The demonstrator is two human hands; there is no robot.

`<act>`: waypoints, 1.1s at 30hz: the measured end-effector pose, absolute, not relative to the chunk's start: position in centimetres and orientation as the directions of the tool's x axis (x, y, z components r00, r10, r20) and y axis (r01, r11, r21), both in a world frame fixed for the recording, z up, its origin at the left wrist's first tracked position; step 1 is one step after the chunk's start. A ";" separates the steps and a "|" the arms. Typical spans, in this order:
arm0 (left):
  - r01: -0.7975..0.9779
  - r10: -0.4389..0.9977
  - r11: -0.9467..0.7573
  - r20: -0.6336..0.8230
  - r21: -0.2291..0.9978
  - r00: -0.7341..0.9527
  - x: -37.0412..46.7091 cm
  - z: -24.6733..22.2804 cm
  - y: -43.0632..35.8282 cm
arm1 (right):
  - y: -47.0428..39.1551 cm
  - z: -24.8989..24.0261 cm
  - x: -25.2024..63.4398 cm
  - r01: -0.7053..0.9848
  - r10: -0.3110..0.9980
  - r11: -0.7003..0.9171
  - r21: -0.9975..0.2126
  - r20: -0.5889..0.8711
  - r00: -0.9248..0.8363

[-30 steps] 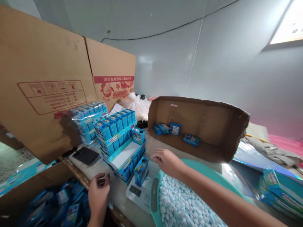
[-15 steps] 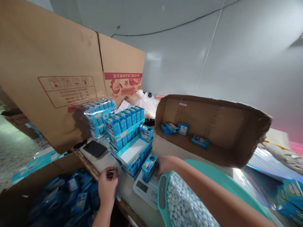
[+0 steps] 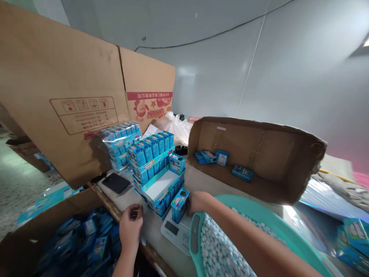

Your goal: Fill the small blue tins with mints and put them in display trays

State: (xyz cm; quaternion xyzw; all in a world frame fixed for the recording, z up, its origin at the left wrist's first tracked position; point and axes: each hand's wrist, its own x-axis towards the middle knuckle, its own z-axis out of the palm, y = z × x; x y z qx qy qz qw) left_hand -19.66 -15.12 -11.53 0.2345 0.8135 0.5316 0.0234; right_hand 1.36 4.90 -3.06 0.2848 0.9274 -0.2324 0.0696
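Note:
A small blue box [image 3: 180,205] stands upright on the white scale [image 3: 176,232], just left of my right hand [image 3: 197,202]. My right hand is closed by its right side, but its fingertips are hidden. My left hand [image 3: 132,219] hovers over the table edge with fingers curled; I cannot make out anything in them. Below my right forearm lies a teal scoop [image 3: 196,240] full of pale blue and white candies [image 3: 220,246]. Beyond the scale, a display tray [image 3: 161,186] holding one blue box [image 3: 177,163] at its far end sits on another filled tray.
Stacked trays of blue boxes [image 3: 151,148] and a black phone [image 3: 115,183] are at the left. A cardboard box [image 3: 72,207] of blue boxes stands lower left. A teal basin [image 3: 245,202] and open carton [image 3: 259,154] occupy the right.
The view has shifted slightly. More candies show in the basin beyond my right forearm. My hands and the blue box on the scale look nearly unchanged.

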 end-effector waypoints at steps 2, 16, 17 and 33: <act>0.361 0.402 0.330 0.217 0.872 -0.890 -19.7 -11.5 -15.1 | 4.7 -2.8 1.4 0.584 0.511 0.729 -0.356 -0.284 -0.811; 0.388 0.442 0.324 0.224 0.863 -0.869 -20.3 -11.9 -15.3 | 3.6 -1.7 3.3 0.620 0.765 0.595 -0.511 0.124 -0.632; 0.386 0.441 0.329 0.221 0.861 -0.870 -20.3 -11.8 -15.2 | 3.5 -1.5 3.4 0.583 0.746 0.617 -0.528 0.155 -0.648; 0.382 0.441 0.347 0.210 0.857 -0.873 -20.4 -12.0 -15.2 | 3.6 -1.6 4.1 0.232 0.626 0.651 -0.723 0.337 -0.704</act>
